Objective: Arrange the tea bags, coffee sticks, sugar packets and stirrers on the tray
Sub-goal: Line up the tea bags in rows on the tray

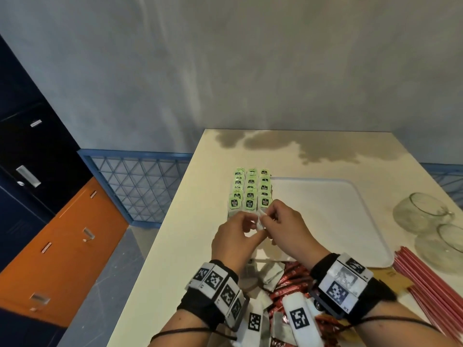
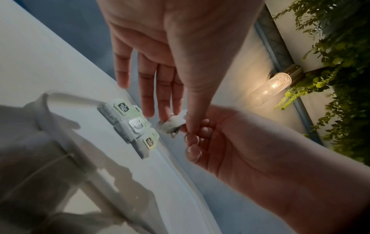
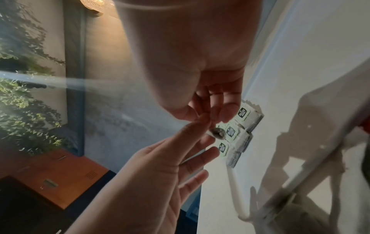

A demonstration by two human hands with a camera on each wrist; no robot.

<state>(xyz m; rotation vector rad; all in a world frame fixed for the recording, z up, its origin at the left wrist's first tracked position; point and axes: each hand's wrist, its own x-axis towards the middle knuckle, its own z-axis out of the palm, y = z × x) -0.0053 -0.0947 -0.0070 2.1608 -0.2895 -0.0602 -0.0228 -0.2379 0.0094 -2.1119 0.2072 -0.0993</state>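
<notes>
A cream table [image 1: 190, 221] holds a white tray [image 1: 325, 209] with rows of tea bags [image 1: 250, 190]. Above it, the left hand [image 1: 234, 236] and right hand [image 1: 283, 226] pinch what seems one loose tea bag [image 1: 260, 219].

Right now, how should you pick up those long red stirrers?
Probably pinch the red stirrers around the bundle's middle, coming from above across their length. They lie flat and thin on the table right of the tray, so end-gripping would let them droop or scatter.
</notes>
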